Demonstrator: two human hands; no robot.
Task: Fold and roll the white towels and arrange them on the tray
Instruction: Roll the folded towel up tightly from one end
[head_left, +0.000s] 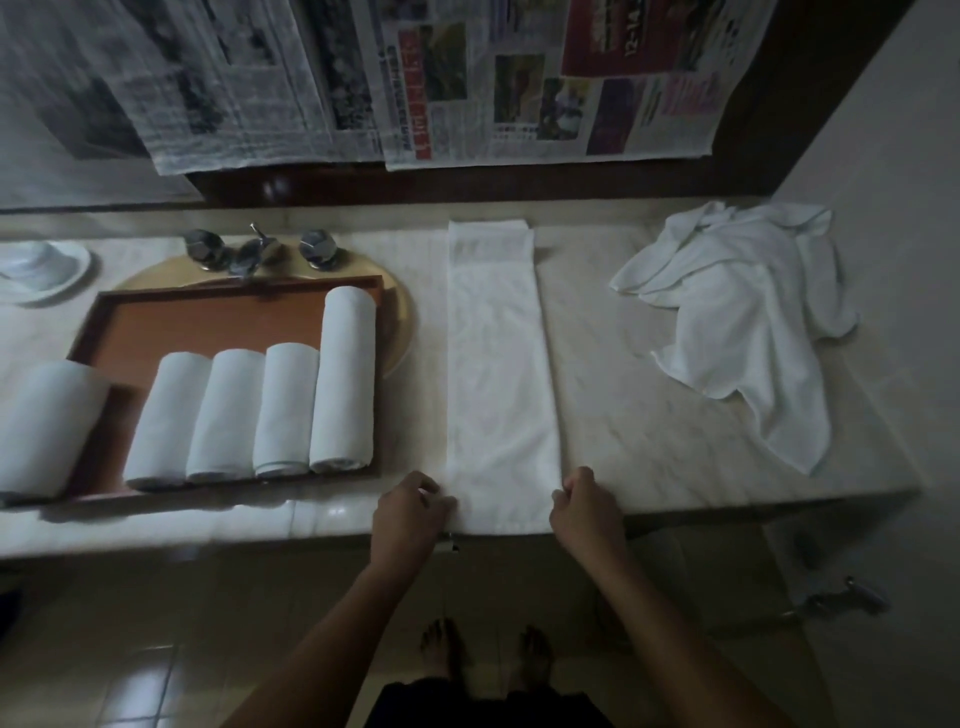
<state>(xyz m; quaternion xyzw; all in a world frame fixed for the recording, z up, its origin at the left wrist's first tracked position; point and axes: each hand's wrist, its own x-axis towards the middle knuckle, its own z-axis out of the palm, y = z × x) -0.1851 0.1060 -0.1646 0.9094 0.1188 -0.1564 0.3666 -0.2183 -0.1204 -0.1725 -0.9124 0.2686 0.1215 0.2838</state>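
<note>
Head camera looks down on a marble tabletop (623, 415). A long folded towel (501, 364) lies flat on it as a narrow strip that runs from the back wall to the front edge. The left hand (413, 512) pinches the near left corner of this strip with curled fingers, and the right hand (584, 506) pinches the near right corner in the same way.

Just beside the strip, on its left, stands a brown tray (208, 322). Four rolled towels (288, 410) lie in it side by side, touching each other; the right one is longer. One more roll (44, 421) lies at the left rim of the tray, and I cannot tell if it is fully inside. At the right end of the tabletop, well apart, a heap of loose towels (743, 322) waits unfolded.
</note>
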